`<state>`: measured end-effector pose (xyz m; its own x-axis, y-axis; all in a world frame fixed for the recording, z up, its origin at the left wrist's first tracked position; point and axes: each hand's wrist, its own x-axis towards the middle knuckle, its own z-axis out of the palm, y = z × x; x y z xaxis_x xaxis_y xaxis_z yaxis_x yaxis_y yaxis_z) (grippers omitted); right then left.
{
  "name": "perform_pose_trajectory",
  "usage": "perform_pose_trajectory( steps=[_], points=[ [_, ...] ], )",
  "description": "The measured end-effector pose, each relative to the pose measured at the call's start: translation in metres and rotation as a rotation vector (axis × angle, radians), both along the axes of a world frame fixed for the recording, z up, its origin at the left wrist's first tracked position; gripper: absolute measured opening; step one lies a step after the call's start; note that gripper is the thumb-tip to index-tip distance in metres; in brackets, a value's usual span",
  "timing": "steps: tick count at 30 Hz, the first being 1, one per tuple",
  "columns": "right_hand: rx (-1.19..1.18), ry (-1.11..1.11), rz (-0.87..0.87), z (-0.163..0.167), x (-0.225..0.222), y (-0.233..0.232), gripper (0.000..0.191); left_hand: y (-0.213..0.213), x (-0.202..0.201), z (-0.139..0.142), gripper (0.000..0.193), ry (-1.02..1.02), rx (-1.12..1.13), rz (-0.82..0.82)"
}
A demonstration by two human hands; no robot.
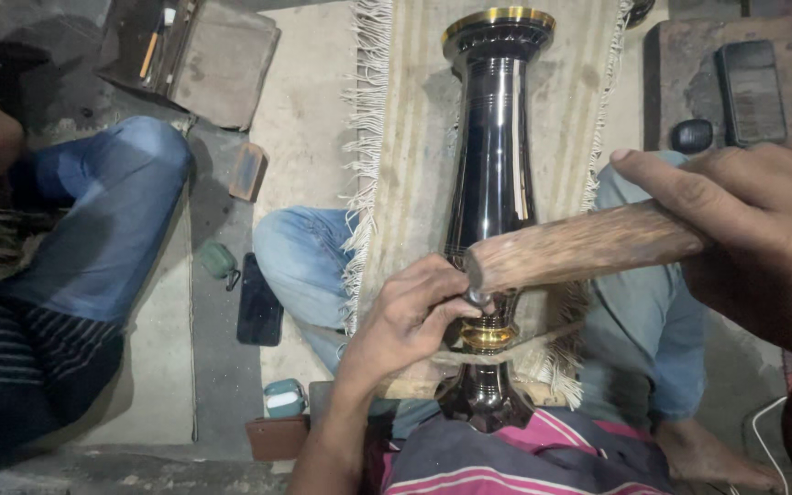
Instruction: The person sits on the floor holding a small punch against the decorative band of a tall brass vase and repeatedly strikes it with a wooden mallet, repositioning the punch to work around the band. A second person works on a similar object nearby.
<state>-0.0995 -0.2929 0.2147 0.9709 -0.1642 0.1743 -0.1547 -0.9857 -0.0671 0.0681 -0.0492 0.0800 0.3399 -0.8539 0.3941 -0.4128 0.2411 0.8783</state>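
Observation:
A tall, glossy black vase [492, 174] with gold bands lies lengthwise on a fringed beige cloth [410, 137] across my lap, its gold-rimmed mouth pointing away. My left hand [412, 312] pinches a small metal tool against the vase's narrow neck, just above a gold ring. My right hand [763, 229] grips a thick wooden stick [584, 246] held crosswise over the vase, its end right above the small tool. The tool's tip is mostly hidden by my fingers.
Another person in blue jeans [107, 220] sits at the left. A dark phone [259, 301], a green case [217, 259] and a small wooden block [248, 171] lie on the floor. Another phone [751, 90] and a dark oval object [691, 136] sit at the upper right.

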Motion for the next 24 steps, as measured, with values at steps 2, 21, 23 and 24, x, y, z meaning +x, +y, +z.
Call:
perform_pose_trajectory(
  steps=[2, 21, 23, 24],
  points=[
    [0.118, 0.062, 0.006, 0.008, 0.006, 0.003, 0.088, 0.001, 0.002, 0.001, 0.022, 0.004, 0.028, -0.022],
    [0.002, -0.093, 0.155, 0.023, 0.044, 0.023, 0.076, 0.011, -0.027, -0.027, 0.011, 0.389, 0.116, 0.102],
    [-0.024, -0.047, 0.149, 0.022, 0.045, 0.023, 0.079, 0.01, -0.029, -0.026, 0.004, 0.402, 0.087, 0.116],
    [-0.041, -0.028, 0.142, 0.021, 0.045, 0.023, 0.081, 0.01, -0.029, -0.026, 0.004, 0.405, 0.07, 0.119]
  ],
)
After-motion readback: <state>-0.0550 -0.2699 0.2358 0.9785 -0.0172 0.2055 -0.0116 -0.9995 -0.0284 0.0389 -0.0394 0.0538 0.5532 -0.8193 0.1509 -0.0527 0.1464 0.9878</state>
